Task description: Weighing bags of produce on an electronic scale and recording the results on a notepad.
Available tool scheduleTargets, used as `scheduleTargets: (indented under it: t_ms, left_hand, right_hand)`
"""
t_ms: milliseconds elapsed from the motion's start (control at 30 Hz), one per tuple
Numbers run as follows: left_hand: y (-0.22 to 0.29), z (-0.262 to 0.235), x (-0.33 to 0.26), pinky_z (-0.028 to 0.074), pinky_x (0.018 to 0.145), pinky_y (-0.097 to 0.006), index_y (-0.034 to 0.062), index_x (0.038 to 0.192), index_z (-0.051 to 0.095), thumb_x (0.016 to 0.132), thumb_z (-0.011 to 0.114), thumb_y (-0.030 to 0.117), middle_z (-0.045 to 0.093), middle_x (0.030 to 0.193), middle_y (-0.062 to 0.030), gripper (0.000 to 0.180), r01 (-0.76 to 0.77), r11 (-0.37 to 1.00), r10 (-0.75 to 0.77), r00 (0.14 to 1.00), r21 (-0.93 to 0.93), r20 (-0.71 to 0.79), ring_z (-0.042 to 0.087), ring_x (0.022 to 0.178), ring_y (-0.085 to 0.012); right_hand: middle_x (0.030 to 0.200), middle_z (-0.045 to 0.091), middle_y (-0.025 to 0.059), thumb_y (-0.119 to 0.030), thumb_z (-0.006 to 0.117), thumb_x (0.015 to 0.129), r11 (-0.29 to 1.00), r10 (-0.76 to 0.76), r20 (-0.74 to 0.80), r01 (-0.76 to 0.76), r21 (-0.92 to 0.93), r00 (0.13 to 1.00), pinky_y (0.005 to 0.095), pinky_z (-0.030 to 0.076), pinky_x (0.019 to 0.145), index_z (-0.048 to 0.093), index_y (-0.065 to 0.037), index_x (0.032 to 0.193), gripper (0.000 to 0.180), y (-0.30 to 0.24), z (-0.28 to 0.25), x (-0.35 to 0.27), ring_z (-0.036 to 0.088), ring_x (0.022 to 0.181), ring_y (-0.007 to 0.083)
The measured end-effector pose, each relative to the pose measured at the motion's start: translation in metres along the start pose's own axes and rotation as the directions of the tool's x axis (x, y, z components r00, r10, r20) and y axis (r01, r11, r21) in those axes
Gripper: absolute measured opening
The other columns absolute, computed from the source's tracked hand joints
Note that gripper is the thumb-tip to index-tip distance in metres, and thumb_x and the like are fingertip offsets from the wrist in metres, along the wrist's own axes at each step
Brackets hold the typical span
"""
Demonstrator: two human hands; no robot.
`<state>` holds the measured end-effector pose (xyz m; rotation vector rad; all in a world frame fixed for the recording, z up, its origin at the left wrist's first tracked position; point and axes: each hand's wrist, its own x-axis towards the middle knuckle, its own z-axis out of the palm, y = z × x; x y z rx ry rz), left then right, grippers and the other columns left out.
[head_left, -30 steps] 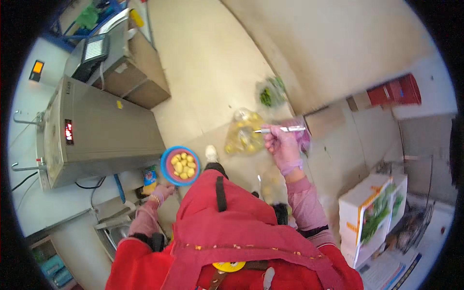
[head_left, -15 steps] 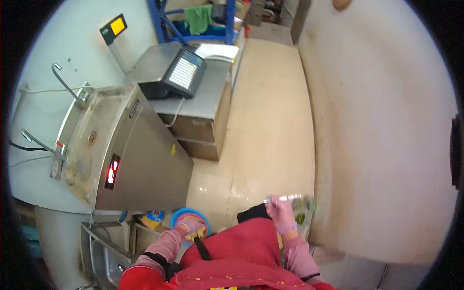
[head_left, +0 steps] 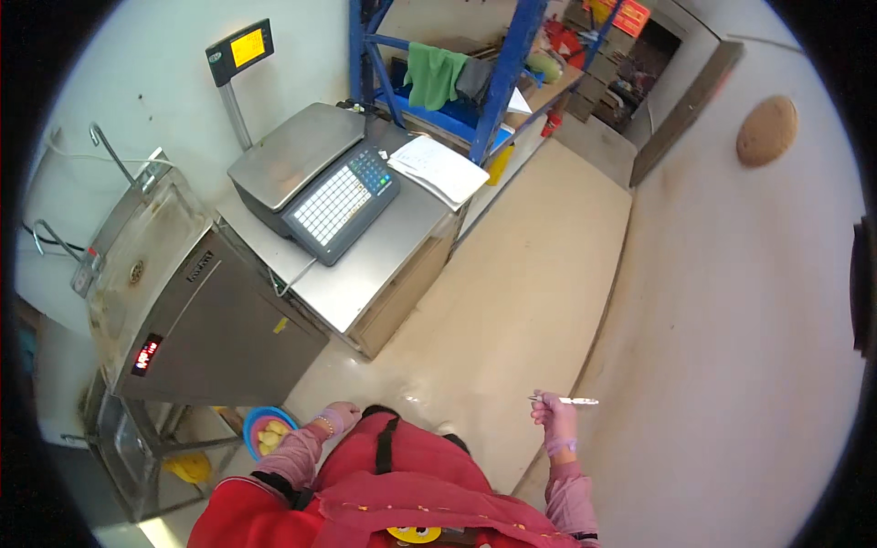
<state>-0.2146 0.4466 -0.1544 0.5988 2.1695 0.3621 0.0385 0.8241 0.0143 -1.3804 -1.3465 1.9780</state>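
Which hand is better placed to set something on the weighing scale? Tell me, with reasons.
Left, probably. The left hand holds the blue bowl of yellow pieces on the side where the weighing scale stands. The right hand grips a slim white tool on the far side, near the wall.

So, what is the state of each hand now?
Left hand: closed on the blue bowl of yellow pieces.
Right hand: closed on a thin white tool.

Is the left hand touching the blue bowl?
Cannot tell. In the head view the left hand lies beside the blue bowl, but the sleeve hides the bowl's near rim.
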Motion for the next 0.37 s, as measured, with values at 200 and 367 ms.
scheduleTargets:
  t_ms: [200,367]
  left_hand:
    - [0.168,-0.095,0.048,0.046,0.090,-0.037,0.0043,0.121,0.055,0.087,0.054,0.023,0.061,0.112,-0.0175,0.039,-0.194,0.958,0.142,0.961,-0.213,-0.238,0.060,0.101,-0.0326]
    - [0.227,-0.166,0.158,0.030,0.107,-0.037,0.0091,0.139,0.037,0.081,0.063,0.020,0.043,0.138,-0.0154,0.064,-0.519,0.852,0.391,0.712,-0.062,-0.583,0.041,0.127,-0.0267]
  right_hand:
    - [0.068,0.061,0.0069,-0.016,0.058,0.082,0.989,-0.021,0.159,0.044,-0.141,0.987,0.0224,0.044,0.048,0.064,0.003,0.096,0.024,-0.091,0.033,0.131,0.056,0.053,0.0124]
    - [0.066,0.059,0.0046,-0.021,0.065,0.080,0.943,-0.032,0.352,0.144,-0.299,0.936,0.0219,0.042,0.047,0.064,0.001,0.092,0.026,-0.146,0.108,0.223,0.055,0.054,0.0112]
